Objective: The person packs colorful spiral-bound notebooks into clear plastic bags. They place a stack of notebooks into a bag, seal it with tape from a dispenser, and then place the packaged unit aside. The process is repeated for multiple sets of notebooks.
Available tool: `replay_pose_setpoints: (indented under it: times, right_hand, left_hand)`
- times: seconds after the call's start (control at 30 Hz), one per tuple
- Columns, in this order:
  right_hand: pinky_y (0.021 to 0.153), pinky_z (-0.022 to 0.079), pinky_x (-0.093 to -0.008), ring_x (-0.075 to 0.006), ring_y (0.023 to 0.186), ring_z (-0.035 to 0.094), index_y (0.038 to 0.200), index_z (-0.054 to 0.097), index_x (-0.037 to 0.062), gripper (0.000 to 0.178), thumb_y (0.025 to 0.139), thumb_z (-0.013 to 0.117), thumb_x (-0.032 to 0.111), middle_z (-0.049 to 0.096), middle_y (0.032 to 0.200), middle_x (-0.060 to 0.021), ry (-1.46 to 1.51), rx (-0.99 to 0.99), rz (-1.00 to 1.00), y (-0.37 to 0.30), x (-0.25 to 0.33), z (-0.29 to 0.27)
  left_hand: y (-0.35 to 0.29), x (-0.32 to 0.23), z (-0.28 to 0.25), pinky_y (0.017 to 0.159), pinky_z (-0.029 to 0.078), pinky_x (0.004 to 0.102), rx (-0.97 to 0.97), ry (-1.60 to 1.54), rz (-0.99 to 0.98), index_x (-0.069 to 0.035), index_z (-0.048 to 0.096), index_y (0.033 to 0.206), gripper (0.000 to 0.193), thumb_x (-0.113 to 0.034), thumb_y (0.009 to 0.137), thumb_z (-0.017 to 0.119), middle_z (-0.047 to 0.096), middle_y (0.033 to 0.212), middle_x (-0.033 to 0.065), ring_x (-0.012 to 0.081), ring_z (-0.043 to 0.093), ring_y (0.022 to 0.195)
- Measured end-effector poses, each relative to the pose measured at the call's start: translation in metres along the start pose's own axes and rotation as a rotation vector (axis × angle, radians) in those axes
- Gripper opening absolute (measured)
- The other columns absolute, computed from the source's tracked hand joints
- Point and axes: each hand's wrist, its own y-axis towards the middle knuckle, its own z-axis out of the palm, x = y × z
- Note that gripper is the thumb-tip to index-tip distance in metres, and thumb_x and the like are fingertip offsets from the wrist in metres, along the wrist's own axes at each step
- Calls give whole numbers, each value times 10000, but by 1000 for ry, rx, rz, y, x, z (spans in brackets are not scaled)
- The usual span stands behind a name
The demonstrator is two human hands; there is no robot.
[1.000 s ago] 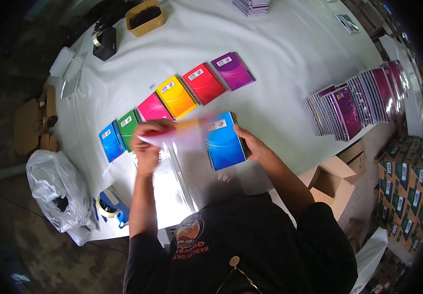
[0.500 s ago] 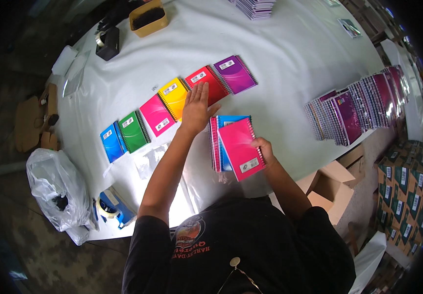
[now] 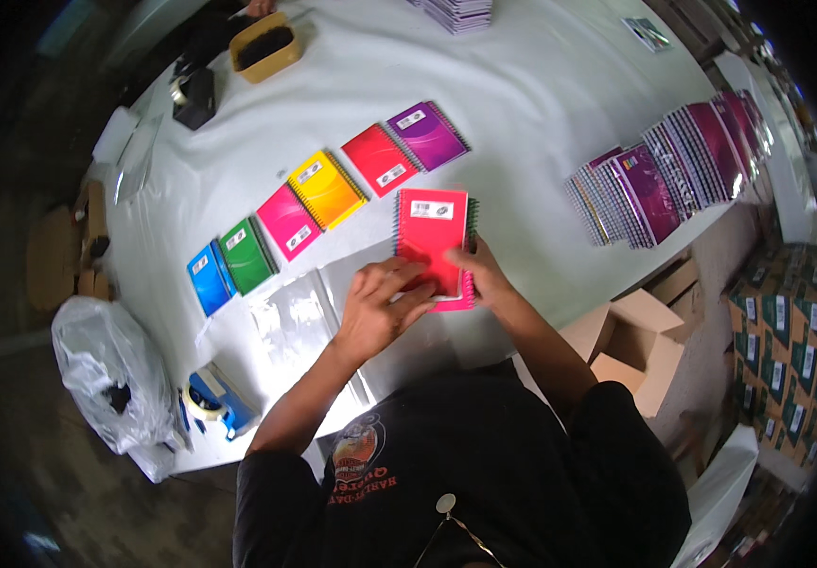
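A red spiral notebook (image 3: 435,237) lies on top of a small stack in front of me, its white label toward the far end. Beneath it, a pink notebook (image 3: 457,305) shows at the near edge and dark green coils peek out on the right. My left hand (image 3: 385,301) has its fingers curled over the red notebook's lower left part. On the right side, my right hand (image 3: 486,275) grips the stack, thumb on the red cover. Beyond, a slanting row holds blue (image 3: 210,279), green (image 3: 248,256), pink (image 3: 288,221), yellow (image 3: 327,189), red (image 3: 380,159) and purple (image 3: 427,135) notebooks.
Overlapping purple notebooks (image 3: 650,194) lie at the right; another pile (image 3: 458,13) stands at the far edge. A yellow bin (image 3: 266,66) and tape dispenser (image 3: 194,99) sit far left. A plastic bag (image 3: 96,360), blue tape dispenser (image 3: 219,398) and open carton (image 3: 640,346) are nearer.
My left hand has come back from the row to the stack. A red notebook now tops the stack, over the pink one. The red notebook left in the row shows its label at the near end.
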Motion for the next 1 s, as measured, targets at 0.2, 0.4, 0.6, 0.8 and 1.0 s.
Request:
replay_pose_setpoints:
  times: [0.2, 0.4, 0.6, 0.8, 1.0]
  right_hand:
    - [980, 351, -349, -200, 1136, 448, 1290, 336, 26, 850, 606, 802, 221, 469, 1214, -109, -433, 451, -210, -21, -29, 55]
    - [987, 350, -347, -212, 1153, 446, 1334, 280, 44, 923, 605, 829, 185, 455, 1238, -117, -479, 502, -303, -28, -85, 48]
    - [927, 411, -325, -170, 1072, 508, 1226, 418, 14, 851, 559, 879, 271, 539, 1146, -88, -697, 301, -137, -14, -94, 31]
    - [911, 439, -341, -190, 1052, 546, 1220, 442, 13, 644, 713, 762, 247, 559, 1137, -95, -106, 213, -34, -36, -70, 44]
    - [878, 470, -377, -231, 1015, 579, 1227, 440, 29, 440, 851, 574, 215, 563, 1131, -112, 44, 12, -2, -40, -81, 11]
  left_hand:
    - [-79, -16, -28, 968, 375, 330, -144, -1188, -1015, -39, 231, 1389, 796, 46, 691, 605, 440, 1279, 103, 196, 438, 1180]
    - [-121, -15, 3, 930, 375, 275, -298, -1074, -849, -84, 336, 1312, 755, 88, 608, 547, 471, 1146, 63, 164, 460, 1094]
    - [-117, -11, 17, 946, 390, 336, -277, -1084, -853, -41, 323, 1314, 734, -19, 689, 707, 506, 1174, 122, 188, 486, 1092]
    - [-66, -17, -21, 842, 463, 364, -183, -246, -706, -3, 503, 1203, 509, -391, 877, 548, 585, 1100, 192, 338, 570, 1007]
    - [-35, 92, -34, 692, 488, 411, -522, -508, -980, 20, 573, 1058, 447, -386, 872, 559, 627, 819, 187, 332, 627, 763]
